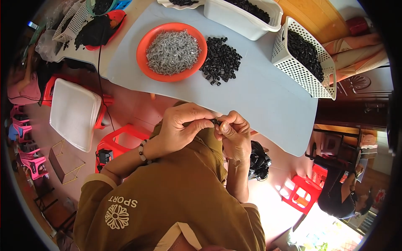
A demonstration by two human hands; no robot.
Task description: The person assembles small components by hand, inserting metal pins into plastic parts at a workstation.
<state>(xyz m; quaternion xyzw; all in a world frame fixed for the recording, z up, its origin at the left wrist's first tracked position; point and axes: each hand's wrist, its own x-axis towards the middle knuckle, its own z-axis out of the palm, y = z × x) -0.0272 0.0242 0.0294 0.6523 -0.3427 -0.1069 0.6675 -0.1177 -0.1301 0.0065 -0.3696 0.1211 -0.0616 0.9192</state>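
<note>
Close in front of my chest, just off the table's near edge, both hands meet over a small black plastic piece (215, 121). Thumb and forefinger of my left hand (184, 124) pinch it from one side, and a beaded bracelet circles that wrist. From the other side the fingertips of my right hand (235, 136) close on it. Fingers cover most of the piece, so its exact shape is hidden. Beyond the hands, an orange-red bowl (143, 67) holds a heap of small clear plastic parts (172, 52). Beside it lies a loose pile of small black pieces (220, 60).
On the blue-grey table (268, 75) stand a white tub (234, 21) and a white perforated basket (299, 75), both with black pieces. A white-topped stool (75, 113), a red stool (121, 142) and another red stool (300, 193) occupy the floor. Other people sit nearby.
</note>
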